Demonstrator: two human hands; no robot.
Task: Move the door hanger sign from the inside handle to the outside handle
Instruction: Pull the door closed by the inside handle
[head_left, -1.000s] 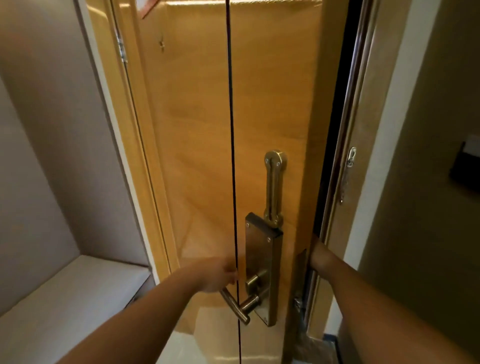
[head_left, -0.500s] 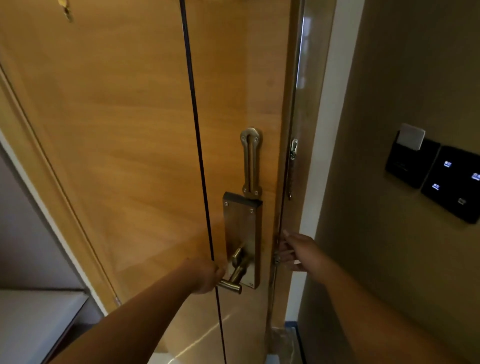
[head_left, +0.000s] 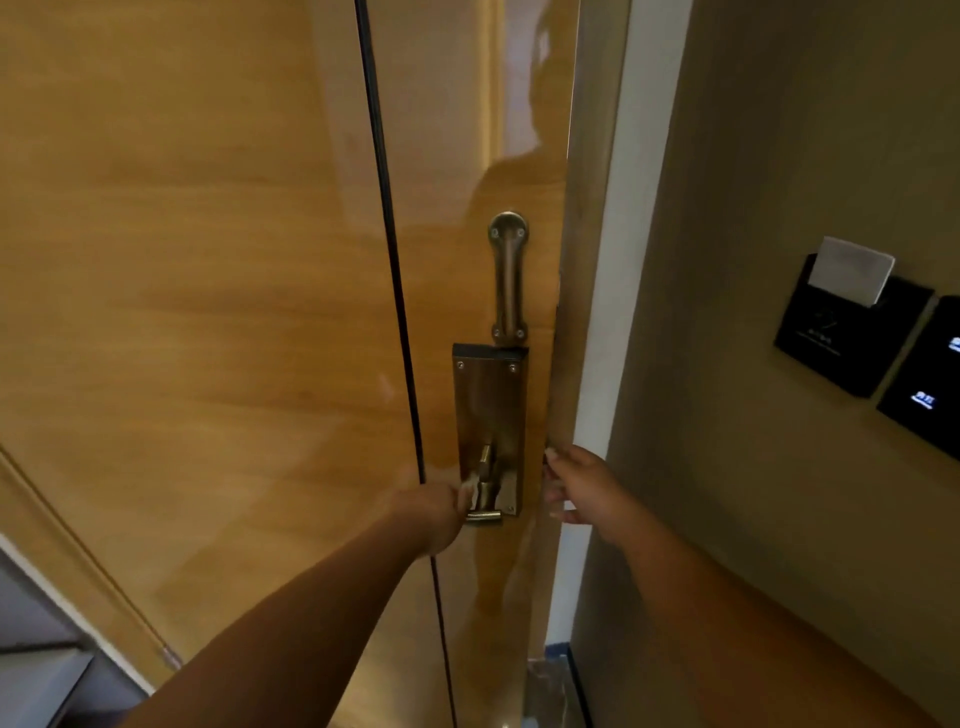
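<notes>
Door (head_left: 208, 312): we see a glossy wooden leaf filling the left and middle of the view, a thin dark vertical line running down it; its right edge sits against the frame.
Wall (head_left: 753, 182): olive-brown, to the right of the pale door frame (head_left: 602, 312).
Wall panels: a black card holder (head_left: 852, 338) with a pale card (head_left: 849, 270) standing in its slot; a second black panel (head_left: 930, 384) just beside it with small lit symbols.
Lock plate (head_left: 491, 405): tall brushed metal, with a door guard (head_left: 508, 275) mounted directly above it.
Left hand (head_left: 434, 512): our left arm reaches forward and up, fingers wrapped around the inside handle (head_left: 483, 514), gripping the lever near its stem.
Right hand (head_left: 576, 488): arm stretched out, fingers loosely spread and slightly curled, holding nothing, fingertips at the door's edge beside the lock plate.
Door hanger sign: we cannot see it from here; the inside handle carries nothing but our left hand.
</notes>
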